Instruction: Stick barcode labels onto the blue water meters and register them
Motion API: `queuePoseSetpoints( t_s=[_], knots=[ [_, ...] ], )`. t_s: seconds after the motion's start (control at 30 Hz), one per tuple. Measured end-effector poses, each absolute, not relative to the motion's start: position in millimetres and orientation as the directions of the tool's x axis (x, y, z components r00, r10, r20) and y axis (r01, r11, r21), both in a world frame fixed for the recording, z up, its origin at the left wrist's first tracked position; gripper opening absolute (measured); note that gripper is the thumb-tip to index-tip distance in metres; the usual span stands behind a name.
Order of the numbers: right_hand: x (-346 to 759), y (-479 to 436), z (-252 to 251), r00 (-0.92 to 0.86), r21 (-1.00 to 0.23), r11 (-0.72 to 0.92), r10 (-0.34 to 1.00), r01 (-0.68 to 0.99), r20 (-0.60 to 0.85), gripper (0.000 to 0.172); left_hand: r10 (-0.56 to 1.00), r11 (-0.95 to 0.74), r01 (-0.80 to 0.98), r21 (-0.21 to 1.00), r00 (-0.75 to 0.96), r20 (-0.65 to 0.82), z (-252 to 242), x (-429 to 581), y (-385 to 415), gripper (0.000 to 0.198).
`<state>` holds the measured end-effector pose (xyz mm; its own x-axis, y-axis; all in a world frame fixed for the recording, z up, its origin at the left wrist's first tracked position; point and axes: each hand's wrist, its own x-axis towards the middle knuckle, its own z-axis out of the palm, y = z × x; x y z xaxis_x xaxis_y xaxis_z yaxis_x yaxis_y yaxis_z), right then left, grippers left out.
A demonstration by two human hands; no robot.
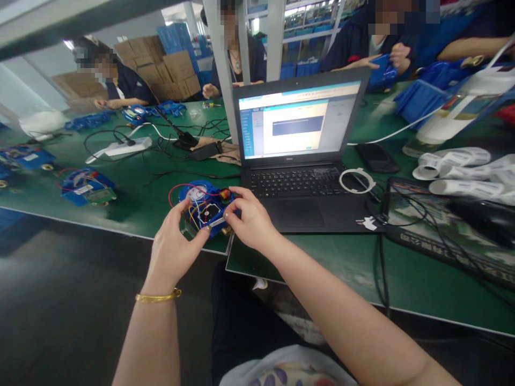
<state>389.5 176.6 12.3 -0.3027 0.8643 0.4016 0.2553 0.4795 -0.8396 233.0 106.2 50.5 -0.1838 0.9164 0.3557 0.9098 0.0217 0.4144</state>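
A blue meter housing (217,228) with bare red, yellow and white wires, a round dial and a dark inner part sits at the table's front edge, left of the laptop. My left hand (173,241) grips its left side, with the fingers by the dial and the thumb on the near face. On that near face lies a narrow white label (218,221). My right hand (251,220) is closed at the label's right end, its thumb and forefinger pinched together there. The fingers partly cover the housing's right side.
An open laptop (298,198) stands close on the right, with a white ring (357,181) on its corner. Farther right are a phone (377,157), label rolls (462,166) and a mouse (483,217). Another wired blue meter (86,187) and a power strip (124,148) lie left. Several people work opposite.
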Motion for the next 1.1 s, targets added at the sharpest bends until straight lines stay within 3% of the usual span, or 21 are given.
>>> queuePoseSetpoints(
  t_s=[0.8, 1.1],
  knots=[
    [381.8, 174.5, 6.0, -0.194, -0.831, 0.504, 0.862, 0.235, 0.468, 0.019, 0.871, 0.151, 0.927, 0.344, -0.289, 0.397, 46.7, 250.7, 111.5, 0.062],
    [386.4, 172.9, 2.8, -0.179, -0.87, 0.474, 0.875, 0.136, 0.449, 0.019, 0.851, 0.216, 0.929, 0.301, -0.329, 0.408, 45.8, 262.1, 115.1, 0.062]
  ],
)
